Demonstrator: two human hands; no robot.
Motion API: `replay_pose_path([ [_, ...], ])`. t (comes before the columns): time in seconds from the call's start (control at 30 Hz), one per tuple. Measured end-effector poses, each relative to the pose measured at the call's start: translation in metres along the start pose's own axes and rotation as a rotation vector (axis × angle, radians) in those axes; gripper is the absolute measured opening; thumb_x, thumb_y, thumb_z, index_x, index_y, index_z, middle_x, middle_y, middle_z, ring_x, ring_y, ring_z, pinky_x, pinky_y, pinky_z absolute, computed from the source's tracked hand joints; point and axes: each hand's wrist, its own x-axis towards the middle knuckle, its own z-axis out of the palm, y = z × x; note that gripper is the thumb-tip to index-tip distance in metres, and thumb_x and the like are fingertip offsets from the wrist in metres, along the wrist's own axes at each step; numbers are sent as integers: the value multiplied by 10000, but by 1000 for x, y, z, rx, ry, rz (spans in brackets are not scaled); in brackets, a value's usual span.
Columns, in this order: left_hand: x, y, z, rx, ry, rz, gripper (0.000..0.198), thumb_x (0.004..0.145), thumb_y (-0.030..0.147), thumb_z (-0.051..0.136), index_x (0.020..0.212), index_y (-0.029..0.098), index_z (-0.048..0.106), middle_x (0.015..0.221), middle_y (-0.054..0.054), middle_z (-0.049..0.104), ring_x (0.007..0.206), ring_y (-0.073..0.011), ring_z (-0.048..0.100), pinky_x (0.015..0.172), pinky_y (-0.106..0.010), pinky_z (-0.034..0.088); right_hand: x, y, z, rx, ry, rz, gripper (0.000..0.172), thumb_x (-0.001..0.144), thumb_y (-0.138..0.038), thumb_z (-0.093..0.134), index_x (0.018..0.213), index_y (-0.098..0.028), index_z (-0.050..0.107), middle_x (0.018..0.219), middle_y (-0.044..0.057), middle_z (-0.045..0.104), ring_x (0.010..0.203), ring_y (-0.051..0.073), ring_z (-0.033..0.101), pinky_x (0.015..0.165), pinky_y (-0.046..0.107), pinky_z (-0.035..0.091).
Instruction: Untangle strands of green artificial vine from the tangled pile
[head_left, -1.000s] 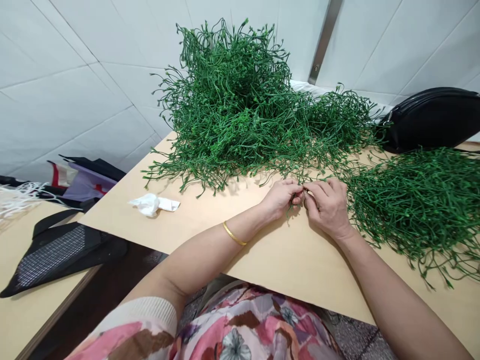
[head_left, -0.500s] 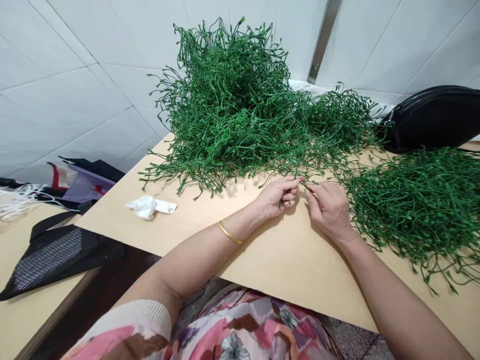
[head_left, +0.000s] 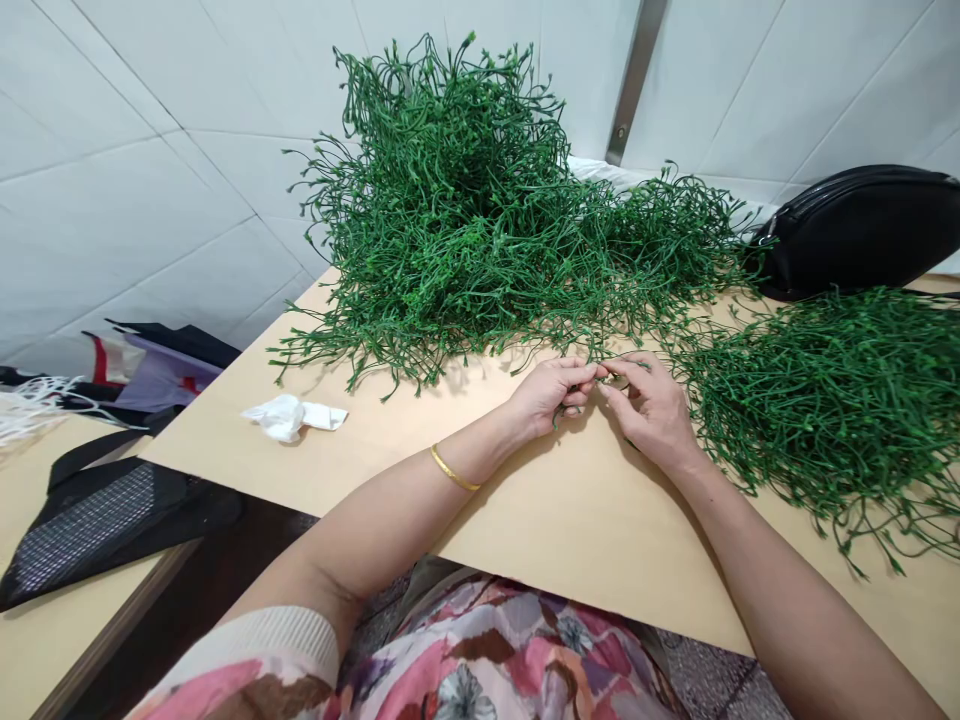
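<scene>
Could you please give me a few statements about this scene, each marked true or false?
1. The left hand holds a green stem. True.
2. The bracelet is on the right arm. False: it is on the left arm.
3. The black bag stands behind the right-hand pile. True.
4. The white wad lies between the bag and the right hand. False: it lies on the table, to the left of both hands.
5. The hands are far apart. False: their fingertips are close together.
</scene>
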Motion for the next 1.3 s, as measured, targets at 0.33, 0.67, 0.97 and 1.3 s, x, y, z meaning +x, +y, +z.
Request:
replay_pose_path([
  [0.33, 6, 0, -8, -123, -118, -73, 130, 833, 162, 462, 738, 100, 526, 523, 47, 409, 344, -4, 257, 350, -136, 230, 1, 5, 8, -65, -152, -48, 227, 828, -218, 427, 983, -172, 587, 1015, 114, 552, 967, 224, 514, 759, 348, 405],
  [0.67, 9, 2, 9, -92, 128, -74, 177, 778, 90, 407, 628, 117, 497, 446, 65, 311, 318, -12, 216, 327, -146, 186, 0, -28, -7, -643, -61, -256, 168, 809, -172, 437, 851, -178, 600, 1161, 98, 567, 905, 228, 434, 734, 368, 229],
  [0.97, 4, -13, 15, 54, 91, 69, 150, 725, 113, 524, 585, 142, 479, 416, 75, 309, 320, -22, 236, 335, -164, 173, -10, -43, -22, -528, -124, -161, 157, 818, -184, 434, 781, -194, 586, 1079, 92, 586, 872, 226, 436, 677, 354, 239],
  [1.3, 5, -17, 5, 20, -29, 175, 171, 773, 165, 559, 617, 128, 501, 442, 57, 363, 365, -34, 319, 386, -169, 272, -2, -26, -27, -232, -199, 213, 286, 818, -428, 490, 972, -263, 665, 989, 50, 656, 900, 248, 508, 739, 374, 337],
])
